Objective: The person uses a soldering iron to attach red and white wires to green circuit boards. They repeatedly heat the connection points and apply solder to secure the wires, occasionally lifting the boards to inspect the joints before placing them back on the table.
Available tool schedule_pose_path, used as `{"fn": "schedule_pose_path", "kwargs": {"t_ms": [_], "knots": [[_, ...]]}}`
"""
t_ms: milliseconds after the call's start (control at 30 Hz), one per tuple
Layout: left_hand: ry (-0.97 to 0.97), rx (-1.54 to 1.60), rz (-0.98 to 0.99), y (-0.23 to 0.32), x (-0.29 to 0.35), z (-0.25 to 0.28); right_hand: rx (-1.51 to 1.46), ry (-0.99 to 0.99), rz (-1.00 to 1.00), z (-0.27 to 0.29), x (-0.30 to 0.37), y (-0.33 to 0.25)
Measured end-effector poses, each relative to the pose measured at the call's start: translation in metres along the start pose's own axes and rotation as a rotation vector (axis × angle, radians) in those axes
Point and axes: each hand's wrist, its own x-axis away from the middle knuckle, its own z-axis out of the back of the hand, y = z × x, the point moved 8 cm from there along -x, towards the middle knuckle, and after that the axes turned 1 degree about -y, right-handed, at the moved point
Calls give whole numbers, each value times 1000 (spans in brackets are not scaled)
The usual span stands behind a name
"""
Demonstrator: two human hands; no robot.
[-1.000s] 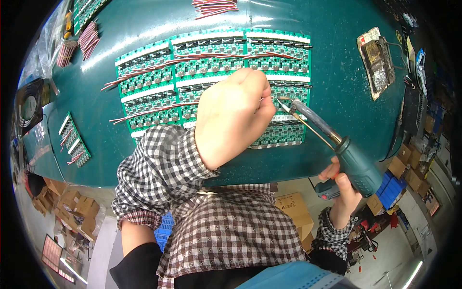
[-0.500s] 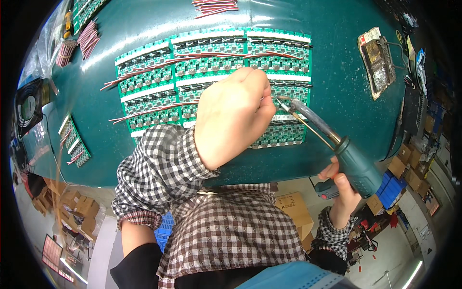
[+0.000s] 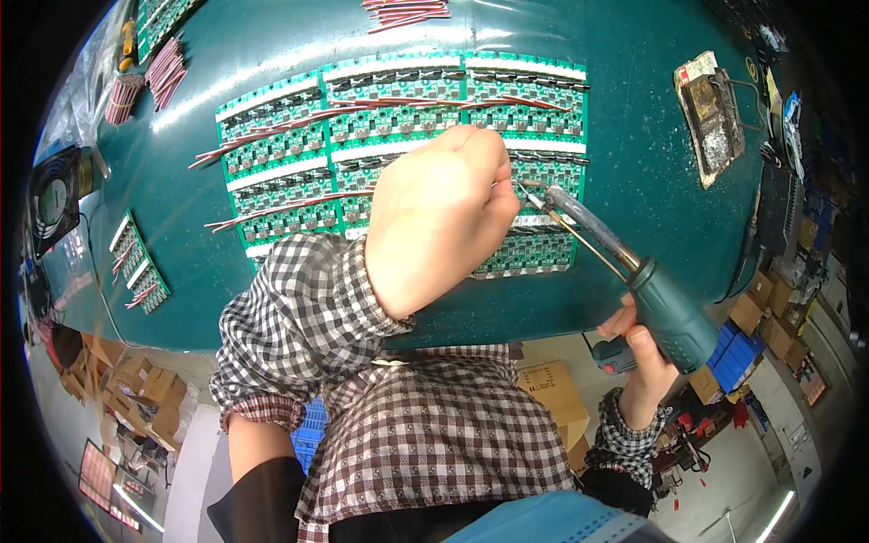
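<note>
My left hand [image 3: 444,213] is closed in a pinch over the middle of a panel of green circuit boards [image 3: 290,222]. Its fingers hide whatever they hold. My right hand [image 3: 647,357] grips a green soldering gun [image 3: 672,317] from below, at the table's near edge. A metal barrel and a thin solder guide tube run up and left from the gun. Their tip [image 3: 527,185] is at the boards, just right of my left fingertips. Red and black wires [image 3: 299,206] lie across the board rows left of my hand, and more wires [image 3: 407,104] cross above it.
Bundles of red wires [image 3: 166,72] lie at the far left, with another wire pile [image 3: 405,13] at the back. A small separate board [image 3: 140,267] and a black fan [image 3: 56,201] are on the left. A soldering stand with a solder-stained tray [image 3: 711,122] sits at the right.
</note>
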Motion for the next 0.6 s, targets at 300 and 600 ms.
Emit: {"fn": "schedule_pose_path", "kwargs": {"t_ms": [300, 600], "knots": [[3, 0, -9, 0, 0, -1, 5, 13, 13, 0, 0, -1], [10, -3, -14, 0, 0, 0, -23, -9, 6, 0, 0, 2]]}}
